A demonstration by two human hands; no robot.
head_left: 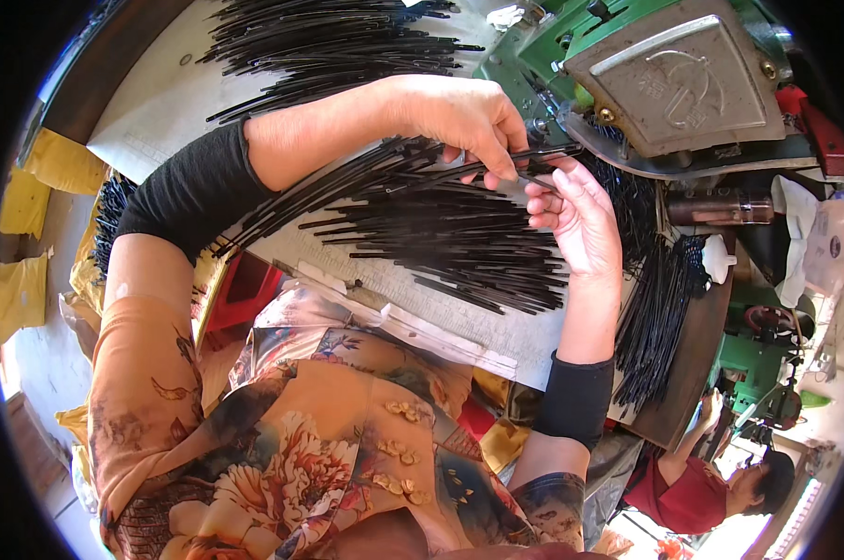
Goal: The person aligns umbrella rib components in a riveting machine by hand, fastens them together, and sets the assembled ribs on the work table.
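My left hand reaches across from the left and pinches thin black rods that look like umbrella ribs, its fingertips pointing down. Facing it, my right hand has its palm turned up and its thumb and fingers closed on the end of a thin black rod. The hands almost meet in front of the green machine. Below them lies a fanned pile of black rods. Another bundle of rods runs under my left forearm. Small details between the fingertips are too fine to make out.
A green machine with a grey metal cover stands at the far right. More black rods lie at the back of the pale worktop. Dark rods hang over the right edge. A co-worker in red sits lower right.
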